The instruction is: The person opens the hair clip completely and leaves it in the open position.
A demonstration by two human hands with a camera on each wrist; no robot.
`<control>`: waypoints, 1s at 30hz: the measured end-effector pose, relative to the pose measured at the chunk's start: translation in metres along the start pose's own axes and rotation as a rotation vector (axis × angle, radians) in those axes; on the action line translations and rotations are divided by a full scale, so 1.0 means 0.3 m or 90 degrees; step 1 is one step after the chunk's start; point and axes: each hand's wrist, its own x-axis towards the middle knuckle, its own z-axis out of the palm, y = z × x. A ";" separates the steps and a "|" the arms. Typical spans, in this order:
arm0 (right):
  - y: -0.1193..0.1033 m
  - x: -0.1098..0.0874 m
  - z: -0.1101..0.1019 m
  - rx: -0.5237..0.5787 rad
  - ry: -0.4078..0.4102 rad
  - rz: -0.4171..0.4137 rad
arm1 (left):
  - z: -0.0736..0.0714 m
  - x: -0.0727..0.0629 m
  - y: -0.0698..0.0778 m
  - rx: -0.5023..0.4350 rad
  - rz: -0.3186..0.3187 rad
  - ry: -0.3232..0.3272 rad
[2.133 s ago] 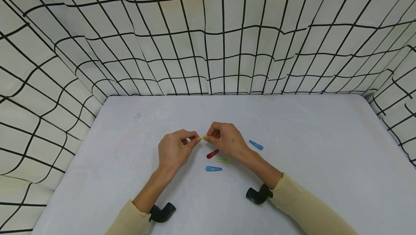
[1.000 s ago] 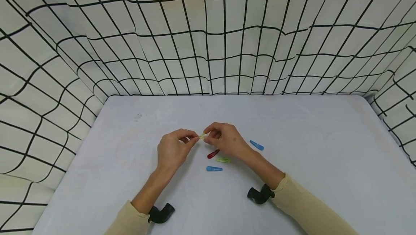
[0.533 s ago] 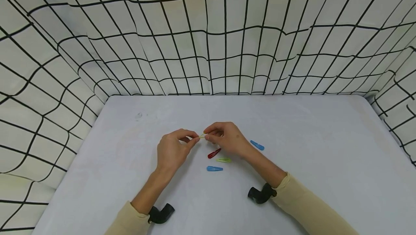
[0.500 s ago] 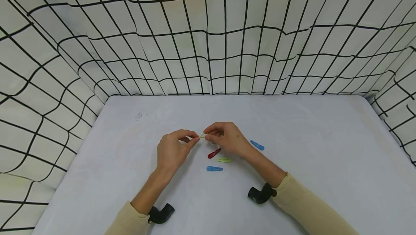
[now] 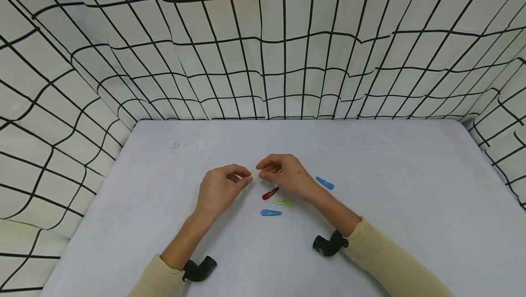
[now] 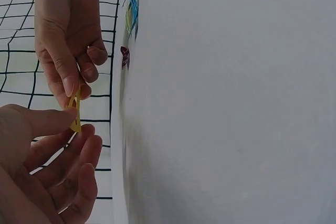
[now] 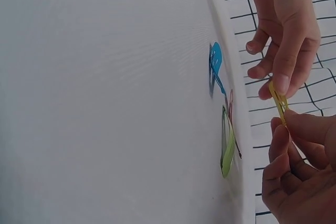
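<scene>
Between both hands is a small yellow hair clip (image 6: 77,125), held up over the white table (image 5: 370,187). My left hand (image 5: 218,190) pinches one end of it between thumb and forefinger, its other fingers loosely bent. Around the opposite end of the clip (image 7: 276,96), the thumb and forefinger of my right hand (image 5: 289,174) close in a pinch. In the head view only a speck of yellow shows between the fingertips. A red hair clip (image 5: 270,193) lies just below the right hand, with a green hair clip (image 5: 282,202) and a blue hair clip (image 5: 271,213) nearer the body.
Another blue hair clip (image 5: 325,183) lies right of the right hand. Black elbow-shaped pieces, one (image 5: 200,268) at the left wrist and one (image 5: 330,243) at the right, stick out from the sleeves. A white wall (image 5: 271,55) with a black grid rises behind the table.
The yellow clip's two parts, spread apart between the hands half a second ago, now hardly show in the head view. My left forearm has shifted slightly left; the clips on the table stayed put.
</scene>
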 end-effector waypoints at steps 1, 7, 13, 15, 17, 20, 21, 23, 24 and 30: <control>0.000 0.001 0.001 -0.001 -0.001 -0.003 | -0.001 0.000 -0.001 -0.001 -0.004 -0.005; 0.000 0.001 0.008 -0.012 0.002 -0.009 | -0.006 -0.001 -0.007 -0.001 -0.013 -0.021; -0.002 0.001 0.010 -0.022 -0.004 -0.002 | -0.007 -0.002 -0.011 -0.008 -0.012 -0.028; -0.002 0.002 0.010 -0.026 -0.012 -0.001 | -0.008 -0.001 -0.012 -0.005 -0.012 -0.029; -0.002 0.004 0.011 -0.033 -0.020 -0.001 | -0.008 -0.001 -0.012 0.001 -0.012 -0.028; -0.003 0.004 0.012 -0.043 -0.029 0.004 | -0.007 -0.001 -0.012 0.014 -0.011 -0.028; -0.004 0.005 0.013 -0.047 -0.030 0.007 | -0.006 -0.001 -0.012 0.017 -0.012 -0.028; -0.004 0.006 0.016 -0.056 -0.030 0.016 | -0.005 -0.001 -0.012 0.023 -0.012 -0.028; -0.004 0.006 0.017 -0.061 -0.029 0.020 | -0.005 -0.001 -0.011 0.025 -0.013 -0.028; -0.007 0.009 0.023 -0.093 -0.019 0.023 | -0.003 -0.002 -0.007 0.040 -0.011 -0.028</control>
